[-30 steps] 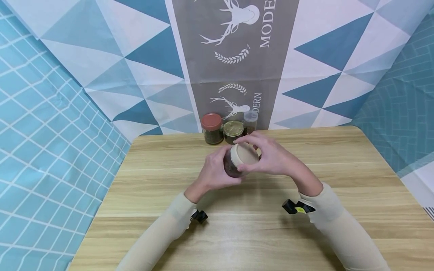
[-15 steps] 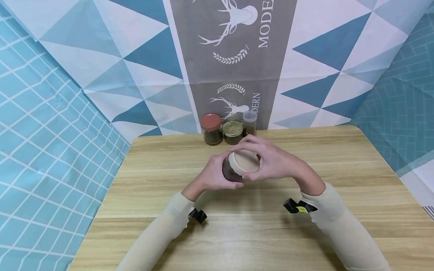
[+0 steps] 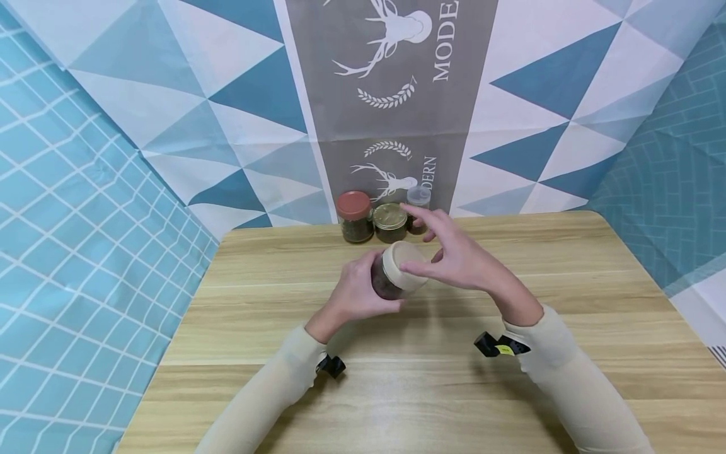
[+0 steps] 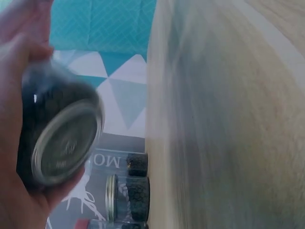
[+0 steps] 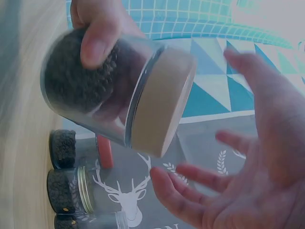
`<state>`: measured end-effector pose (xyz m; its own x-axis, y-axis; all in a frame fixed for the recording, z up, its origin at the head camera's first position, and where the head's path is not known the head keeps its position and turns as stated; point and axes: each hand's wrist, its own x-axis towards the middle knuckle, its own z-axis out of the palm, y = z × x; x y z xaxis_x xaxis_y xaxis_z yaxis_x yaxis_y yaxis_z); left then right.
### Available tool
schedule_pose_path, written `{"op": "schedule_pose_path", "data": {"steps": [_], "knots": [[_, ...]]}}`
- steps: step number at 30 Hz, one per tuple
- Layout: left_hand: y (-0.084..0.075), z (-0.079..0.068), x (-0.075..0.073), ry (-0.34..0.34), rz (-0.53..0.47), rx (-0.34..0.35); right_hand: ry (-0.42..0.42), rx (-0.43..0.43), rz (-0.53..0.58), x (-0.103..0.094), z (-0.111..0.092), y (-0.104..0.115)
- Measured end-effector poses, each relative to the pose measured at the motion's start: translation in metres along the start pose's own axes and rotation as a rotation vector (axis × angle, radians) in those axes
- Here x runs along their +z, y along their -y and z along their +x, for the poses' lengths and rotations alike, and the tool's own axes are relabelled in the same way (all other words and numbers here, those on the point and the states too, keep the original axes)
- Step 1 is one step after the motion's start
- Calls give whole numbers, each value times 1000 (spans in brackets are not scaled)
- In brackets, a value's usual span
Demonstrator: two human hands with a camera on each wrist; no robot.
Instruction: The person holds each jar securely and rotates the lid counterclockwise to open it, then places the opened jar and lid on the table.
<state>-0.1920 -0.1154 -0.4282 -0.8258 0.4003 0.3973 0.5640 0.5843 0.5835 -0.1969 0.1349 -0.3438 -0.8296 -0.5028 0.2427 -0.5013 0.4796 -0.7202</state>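
Note:
My left hand (image 3: 363,287) grips a clear glass jar (image 5: 90,81) round its body, tilted and raised over the table. Dark granules fill part of the jar, and a beige lid (image 5: 164,100) sits on its mouth. In the left wrist view the jar's round base (image 4: 69,143) faces the camera. My right hand (image 3: 456,255) is spread around the lid side, fingers apart and relaxed. A gap shows between its fingers and the lid in the right wrist view, while in the head view the thumb overlaps the lid.
At the table's back edge stand a red-lidded jar (image 3: 355,217), a gold-lidded jar (image 3: 390,222) and a taller container with a clear lid (image 3: 418,197), each with dark contents. A patterned cloth (image 3: 272,120) hangs behind the wooden table (image 3: 408,403).
My right hand was curled round the lid half a second ago; now its fingers have spread away from it. The jar has tilted and shifted slightly, still in my left hand.

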Motion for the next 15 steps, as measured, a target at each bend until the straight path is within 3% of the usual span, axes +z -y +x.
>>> {"op": "schedule_pose_path", "data": {"steps": [6, 15], "knots": [[-3, -2, 3, -132, 99, 12, -52, 93, -31, 1, 1, -2], [-4, -1, 5, -208, 196, 80, -18, 63, -56, 6, 3, -1]]}}
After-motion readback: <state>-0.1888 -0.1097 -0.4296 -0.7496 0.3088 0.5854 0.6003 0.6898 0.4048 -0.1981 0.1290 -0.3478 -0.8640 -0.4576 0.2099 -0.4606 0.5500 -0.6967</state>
